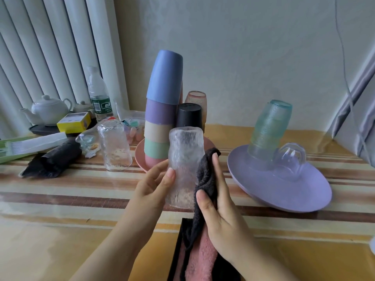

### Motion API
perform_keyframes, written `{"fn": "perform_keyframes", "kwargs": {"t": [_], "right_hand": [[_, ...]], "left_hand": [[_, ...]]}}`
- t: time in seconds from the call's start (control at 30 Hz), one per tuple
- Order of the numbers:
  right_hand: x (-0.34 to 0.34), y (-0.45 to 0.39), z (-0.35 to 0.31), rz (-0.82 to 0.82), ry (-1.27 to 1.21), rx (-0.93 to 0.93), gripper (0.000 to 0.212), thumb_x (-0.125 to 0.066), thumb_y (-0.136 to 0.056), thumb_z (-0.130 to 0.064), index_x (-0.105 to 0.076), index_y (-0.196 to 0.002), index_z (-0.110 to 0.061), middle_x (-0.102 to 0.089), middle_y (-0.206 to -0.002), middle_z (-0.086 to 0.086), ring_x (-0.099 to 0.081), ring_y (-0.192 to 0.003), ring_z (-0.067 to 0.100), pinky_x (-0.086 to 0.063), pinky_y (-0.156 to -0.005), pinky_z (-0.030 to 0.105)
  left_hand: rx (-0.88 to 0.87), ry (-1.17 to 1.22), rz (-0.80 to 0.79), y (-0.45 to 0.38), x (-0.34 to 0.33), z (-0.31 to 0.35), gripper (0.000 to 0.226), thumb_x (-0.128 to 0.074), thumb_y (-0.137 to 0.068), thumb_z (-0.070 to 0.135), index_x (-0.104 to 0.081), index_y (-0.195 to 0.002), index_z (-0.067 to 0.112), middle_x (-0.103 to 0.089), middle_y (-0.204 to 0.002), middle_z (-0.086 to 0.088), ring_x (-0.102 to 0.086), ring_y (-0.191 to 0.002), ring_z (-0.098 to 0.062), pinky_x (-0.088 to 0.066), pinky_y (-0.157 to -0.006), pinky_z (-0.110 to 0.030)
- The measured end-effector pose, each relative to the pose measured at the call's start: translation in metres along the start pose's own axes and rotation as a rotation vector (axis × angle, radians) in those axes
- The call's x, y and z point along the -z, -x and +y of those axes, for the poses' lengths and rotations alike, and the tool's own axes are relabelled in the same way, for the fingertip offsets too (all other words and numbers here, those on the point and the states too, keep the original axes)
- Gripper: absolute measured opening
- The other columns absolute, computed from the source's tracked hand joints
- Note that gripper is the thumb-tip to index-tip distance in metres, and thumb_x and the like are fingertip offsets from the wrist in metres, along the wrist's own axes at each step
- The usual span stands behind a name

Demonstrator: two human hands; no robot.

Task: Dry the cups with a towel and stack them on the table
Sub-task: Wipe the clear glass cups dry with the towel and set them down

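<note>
From the head view, the left hand (156, 185) grips a textured clear glass cup (185, 165), held upside down above the striped table (81, 191), while the right hand (219, 201) pinches a dark towel (205, 179) against its side. The glass is likely wet, so it could slip from that one-handed hold. It could then knock the colored cup stack (162, 110) just behind.
</note>
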State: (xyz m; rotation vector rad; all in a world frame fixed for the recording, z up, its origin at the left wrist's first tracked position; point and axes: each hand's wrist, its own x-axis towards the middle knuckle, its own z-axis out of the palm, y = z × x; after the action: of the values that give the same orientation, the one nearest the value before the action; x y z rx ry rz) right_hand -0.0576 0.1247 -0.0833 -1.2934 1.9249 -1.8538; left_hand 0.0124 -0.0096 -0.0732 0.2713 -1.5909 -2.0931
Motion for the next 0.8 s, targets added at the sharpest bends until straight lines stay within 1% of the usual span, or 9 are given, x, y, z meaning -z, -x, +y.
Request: {"fn": "perform_keyframes", "kwargs": {"t": [0.07, 0.17, 0.23, 0.33, 0.43, 0.5, 0.57, 0.7, 0.8], "right_hand": [[-0.002, 0.001, 0.001, 0.003, 0.051, 0.013, 0.064, -0.042, -0.093, -0.030, -0.004, -0.142, -0.043, -0.007, -0.151, -0.035, -0.008, -0.140, -0.012, -0.012, -0.109, 0.004], [-0.005, 0.001, 0.003, 0.012, 0.092, 0.045, 0.065, -0.045, -0.093, -0.026, -0.007, -0.144, -0.040, -0.008, -0.154, -0.027, -0.007, -0.142, -0.007, -0.012, -0.114, 0.013], [-0.005, 0.000, 0.002, 0.032, 0.090, 0.046, 0.063, -0.045, -0.094, -0.027, -0.009, -0.144, -0.042, -0.009, -0.154, -0.027, -0.009, -0.142, -0.006, -0.014, -0.115, 0.017], [-0.001, -0.003, 0.002, 0.095, 0.061, 0.038, 0.059, -0.042, -0.094, -0.028, -0.011, -0.142, -0.042, -0.013, -0.153, -0.027, -0.012, -0.141, -0.008, -0.015, -0.113, 0.012], [0.010, -0.008, -0.001, 0.195, -0.046, -0.017, 0.049, -0.039, -0.096, -0.031, -0.022, -0.141, -0.040, -0.025, -0.151, -0.023, -0.022, -0.137, -0.011, -0.019, -0.111, 0.011], [0.019, -0.009, -0.003, 0.279, -0.108, -0.095, 0.035, -0.039, -0.094, -0.044, -0.037, -0.128, -0.045, -0.038, -0.136, -0.033, -0.032, -0.125, -0.022, -0.024, -0.105, 0.004], [0.024, -0.007, -0.005, 0.310, -0.128, -0.151, 0.036, -0.038, -0.082, -0.049, -0.039, -0.118, -0.049, -0.039, -0.125, -0.040, -0.032, -0.112, -0.033, -0.024, -0.094, -0.007], [0.014, -0.002, -0.007, 0.142, -0.127, -0.201, 0.032, -0.034, -0.085, -0.049, -0.034, -0.117, -0.051, -0.036, -0.119, -0.044, -0.032, -0.102, -0.039, -0.025, -0.081, -0.011], [0.002, 0.000, -0.002, -0.015, -0.097, -0.131, 0.046, -0.033, -0.093, -0.043, -0.025, -0.138, -0.040, -0.029, -0.141, -0.034, -0.025, -0.127, -0.024, -0.023, -0.098, -0.003]], "left_hand": [[-0.002, -0.043, -0.002, 0.004, -0.004, 0.001, 0.027, -0.063, -0.076, 0.043, -0.068, -0.103, 0.040, -0.073, -0.109, 0.013, -0.065, -0.107, -0.004, -0.052, -0.089, -0.024], [-0.029, -0.147, -0.084, 0.008, -0.009, 0.003, 0.041, -0.060, -0.075, 0.038, -0.057, -0.116, 0.040, -0.069, -0.111, 0.023, -0.062, -0.107, 0.006, -0.049, -0.081, -0.009], [-0.030, -0.189, -0.122, 0.008, -0.008, 0.002, 0.051, -0.063, -0.076, 0.033, -0.053, -0.126, 0.033, -0.069, -0.116, 0.016, -0.062, -0.110, 0.001, -0.049, -0.082, -0.010], [-0.021, -0.238, -0.199, 0.007, -0.009, 0.003, 0.044, -0.067, -0.083, 0.022, -0.056, -0.126, 0.024, -0.071, -0.115, 0.010, -0.065, -0.109, -0.004, -0.050, -0.082, -0.012], [0.013, -0.287, -0.299, 0.007, -0.008, 0.001, 0.047, -0.073, -0.083, 0.026, -0.056, -0.126, 0.021, -0.070, -0.117, 0.007, -0.064, -0.111, -0.008, -0.050, -0.086, -0.016], [0.021, -0.328, -0.360, 0.008, -0.007, -0.001, 0.054, -0.072, -0.078, 0.033, -0.055, -0.128, 0.020, -0.068, -0.122, 0.005, -0.062, -0.116, -0.010, -0.049, -0.092, -0.020], [0.009, -0.331, -0.371, 0.009, -0.007, 0.000, 0.056, -0.071, -0.076, 0.034, -0.055, -0.128, 0.021, -0.068, -0.123, 0.005, -0.061, -0.117, -0.011, -0.049, -0.093, -0.021], [0.037, -0.128, -0.243, 0.008, -0.003, 0.002, 0.047, -0.071, -0.072, 0.037, -0.062, -0.118, 0.028, -0.071, -0.115, -0.002, -0.066, -0.109, -0.018, -0.054, -0.087, -0.028], [0.059, 0.035, -0.164, 0.005, 0.001, 0.004, 0.040, -0.062, -0.081, 0.039, -0.063, -0.121, 0.029, -0.068, -0.122, -0.005, -0.063, -0.116, -0.023, -0.053, -0.096, -0.035]]}}
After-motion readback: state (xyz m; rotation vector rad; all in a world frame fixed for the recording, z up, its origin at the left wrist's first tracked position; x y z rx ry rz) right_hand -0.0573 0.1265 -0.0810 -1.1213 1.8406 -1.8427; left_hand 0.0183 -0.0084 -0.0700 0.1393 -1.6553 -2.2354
